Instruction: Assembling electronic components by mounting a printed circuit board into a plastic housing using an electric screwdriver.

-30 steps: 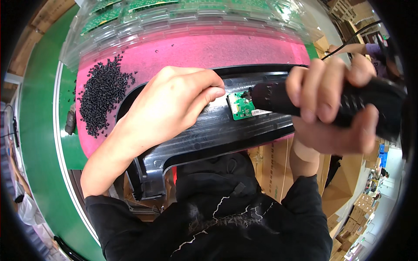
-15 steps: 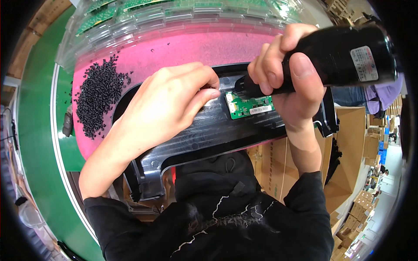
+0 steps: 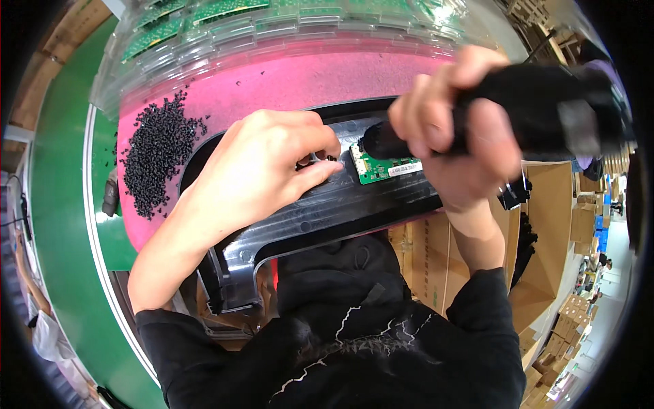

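Note:
My right hand (image 3: 449, 129) is wrapped round a black electric screwdriver (image 3: 538, 112), blurred by motion. Its narrow end points left, over a corner of a green circuit board (image 3: 383, 172). The board lies on a curved black plastic housing (image 3: 327, 204). My left hand (image 3: 266, 157) is held over the housing, just left of the board. Its thumb and fingers are closed round a few small black screws (image 3: 332, 158), largely hidden by the fingers. A pile of small black screws (image 3: 157, 157) lies left of the housing.
A pink mat (image 3: 293, 82) covers the worktop under the housing. Stacked clear plastic trays (image 3: 272, 31) with green boards stand along the back. An open cardboard box (image 3: 545, 232) is at the right. A green surface (image 3: 54, 184) runs along the left.
The screwdriver has shifted slightly and its narrow end now hides more of the board's upper edge. My left fingers have parted a little, so dark screws show between them.

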`<move>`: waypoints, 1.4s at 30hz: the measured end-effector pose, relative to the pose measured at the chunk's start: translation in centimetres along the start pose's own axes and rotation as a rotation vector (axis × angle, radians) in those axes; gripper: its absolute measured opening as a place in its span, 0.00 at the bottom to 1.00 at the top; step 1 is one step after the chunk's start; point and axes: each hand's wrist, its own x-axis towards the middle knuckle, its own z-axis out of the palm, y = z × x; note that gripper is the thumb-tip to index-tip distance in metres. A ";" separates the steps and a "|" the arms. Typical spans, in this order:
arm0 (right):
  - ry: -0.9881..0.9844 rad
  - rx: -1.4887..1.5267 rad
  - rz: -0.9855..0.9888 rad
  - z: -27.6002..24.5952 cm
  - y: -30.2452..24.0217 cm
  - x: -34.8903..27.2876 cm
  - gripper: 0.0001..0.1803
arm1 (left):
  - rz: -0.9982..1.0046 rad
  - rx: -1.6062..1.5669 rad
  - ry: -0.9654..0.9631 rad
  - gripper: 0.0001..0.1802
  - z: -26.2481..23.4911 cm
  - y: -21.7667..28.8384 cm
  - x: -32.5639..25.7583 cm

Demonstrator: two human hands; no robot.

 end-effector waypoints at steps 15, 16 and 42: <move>-0.153 0.165 -0.164 0.2 -4.4 -0.5 0.25 | 0.218 -0.182 0.040 0.09 0.2 -0.1 0.5; -0.151 0.163 -0.165 0.0 -4.3 -0.6 0.25 | 0.227 -0.197 0.004 0.09 0.2 -0.2 0.6; 0.009 -0.026 0.092 -0.3 -1.4 -1.6 0.18 | 0.129 -0.043 0.046 0.05 0.1 0.4 0.4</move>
